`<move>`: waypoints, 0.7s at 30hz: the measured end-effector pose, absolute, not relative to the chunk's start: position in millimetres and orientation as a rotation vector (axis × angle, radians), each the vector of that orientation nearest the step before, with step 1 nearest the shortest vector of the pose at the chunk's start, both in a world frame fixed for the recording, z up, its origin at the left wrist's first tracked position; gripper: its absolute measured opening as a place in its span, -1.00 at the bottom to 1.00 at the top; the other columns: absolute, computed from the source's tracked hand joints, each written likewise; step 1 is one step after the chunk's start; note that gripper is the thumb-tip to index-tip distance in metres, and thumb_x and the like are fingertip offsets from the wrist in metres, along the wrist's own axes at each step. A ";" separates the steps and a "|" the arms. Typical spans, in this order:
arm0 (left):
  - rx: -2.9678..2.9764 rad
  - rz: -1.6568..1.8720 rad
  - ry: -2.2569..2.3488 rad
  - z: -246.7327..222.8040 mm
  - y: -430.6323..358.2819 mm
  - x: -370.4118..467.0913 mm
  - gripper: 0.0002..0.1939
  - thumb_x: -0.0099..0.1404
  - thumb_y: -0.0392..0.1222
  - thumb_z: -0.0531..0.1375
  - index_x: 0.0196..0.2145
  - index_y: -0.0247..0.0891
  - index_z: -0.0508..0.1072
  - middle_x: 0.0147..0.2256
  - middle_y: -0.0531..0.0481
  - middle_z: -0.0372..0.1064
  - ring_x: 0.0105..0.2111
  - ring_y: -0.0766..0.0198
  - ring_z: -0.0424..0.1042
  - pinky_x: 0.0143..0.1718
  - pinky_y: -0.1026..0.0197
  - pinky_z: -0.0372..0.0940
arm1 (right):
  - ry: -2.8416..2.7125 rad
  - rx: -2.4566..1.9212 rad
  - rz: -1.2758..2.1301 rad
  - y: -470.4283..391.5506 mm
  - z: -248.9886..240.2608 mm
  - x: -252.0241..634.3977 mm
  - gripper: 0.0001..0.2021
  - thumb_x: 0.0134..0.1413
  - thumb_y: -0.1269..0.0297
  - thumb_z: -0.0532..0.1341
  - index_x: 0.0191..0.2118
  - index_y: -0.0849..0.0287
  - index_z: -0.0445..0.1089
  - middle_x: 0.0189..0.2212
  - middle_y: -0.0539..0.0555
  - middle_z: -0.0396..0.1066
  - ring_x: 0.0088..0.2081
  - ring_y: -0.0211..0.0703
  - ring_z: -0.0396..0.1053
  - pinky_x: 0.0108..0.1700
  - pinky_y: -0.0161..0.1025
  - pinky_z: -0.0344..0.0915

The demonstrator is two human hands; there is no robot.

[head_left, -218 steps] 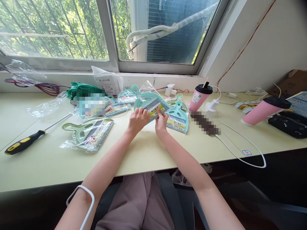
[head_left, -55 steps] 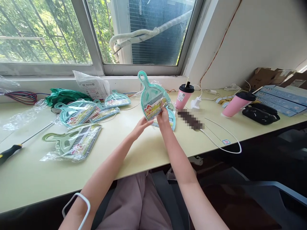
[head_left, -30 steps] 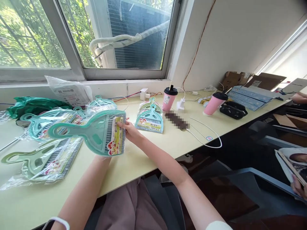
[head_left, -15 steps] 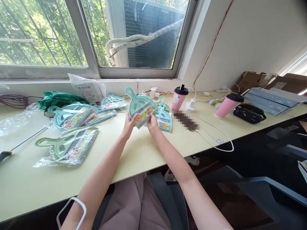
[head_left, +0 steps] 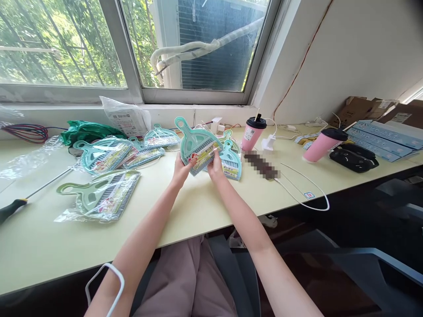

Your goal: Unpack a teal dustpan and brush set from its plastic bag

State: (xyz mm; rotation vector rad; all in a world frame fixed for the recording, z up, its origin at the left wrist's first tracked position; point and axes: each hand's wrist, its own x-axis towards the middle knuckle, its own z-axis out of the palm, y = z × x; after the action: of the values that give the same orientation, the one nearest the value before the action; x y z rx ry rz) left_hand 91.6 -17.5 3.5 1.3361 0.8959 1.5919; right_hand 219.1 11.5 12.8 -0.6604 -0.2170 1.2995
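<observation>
A mint-green dustpan and brush set [head_left: 197,145] in clear wrap is held up over the table, its handle pointing up and left. My left hand [head_left: 181,171] grips its lower left edge, and my right hand [head_left: 216,166] is closed on the lower right edge. Just behind my right hand lies a blue set [head_left: 231,162], partly over a greener one. To the left are more wrapped sets, among them a turquoise one [head_left: 105,155] and a smaller one [head_left: 161,137]. An olive-green set [head_left: 99,193] lies nearest the front edge on that side.
Two pink cups [head_left: 254,134] [head_left: 322,147] with black lids stand at the right, near a black case [head_left: 353,157] and blue boxes [head_left: 383,140]. A white cable [head_left: 306,205] loops near the edge. A screwdriver [head_left: 13,209] and green plastic [head_left: 89,131] are at left.
The held dustpan set has turned slightly and its label now faces me more levelly. The whole view has shifted a little, so the table's objects appear farther right.
</observation>
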 end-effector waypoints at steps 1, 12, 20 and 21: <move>1.338 1.583 0.893 3.8 -18.1 91.7 -0.36 -0.02 0.06 0.44 -0.06 -0.23 0.33 -0.11 -0.12 0.45 -0.05 0.06 0.44 -0.01 0.06 0.33 | -0.218 -0.660 1.303 11.1 13.9 219.5 -0.90 0.15 0.27 0.25 -0.27 0.18 0.46 -0.41 -0.05 0.57 -0.35 -0.30 0.50 -0.19 -0.36 0.46; 1.329 1.558 0.903 5.3 -13.4 86.6 -0.31 -0.11 0.01 0.48 -0.07 -0.23 0.33 -0.15 -0.10 0.45 -0.07 0.01 0.45 -0.03 0.03 0.33 | -0.308 -0.724 1.313 11.6 10.9 221.4 -0.88 0.10 0.26 0.30 -0.24 0.16 0.45 -0.35 -0.03 0.59 -0.25 -0.23 0.54 -0.08 -0.24 0.51; 1.328 1.525 0.907 12.4 -5.8 60.0 -0.41 -0.15 -0.08 0.49 -0.17 -0.23 0.38 -0.28 -0.04 0.46 -0.18 0.06 0.49 -0.12 0.08 0.37 | -0.382 -0.712 1.365 5.5 15.8 216.2 -0.83 0.11 0.26 0.33 -0.18 0.19 0.47 -0.30 0.01 0.60 -0.21 -0.22 0.55 -0.07 -0.27 0.52; 1.321 1.526 0.899 12.9 -6.1 58.1 -0.41 -0.15 -0.09 0.49 -0.17 -0.23 0.38 -0.28 -0.04 0.47 -0.18 0.07 0.49 -0.12 0.08 0.37 | -0.399 -0.711 1.377 5.4 15.8 216.0 -0.82 0.10 0.27 0.34 -0.18 0.19 0.47 -0.30 0.01 0.60 -0.23 -0.23 0.55 -0.07 -0.27 0.52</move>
State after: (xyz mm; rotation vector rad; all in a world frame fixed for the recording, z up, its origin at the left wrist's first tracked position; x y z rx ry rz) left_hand 58.1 -6.1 12.9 1.3213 0.8990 1.5262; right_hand 216.0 5.4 15.8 -0.7106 -0.3993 1.3771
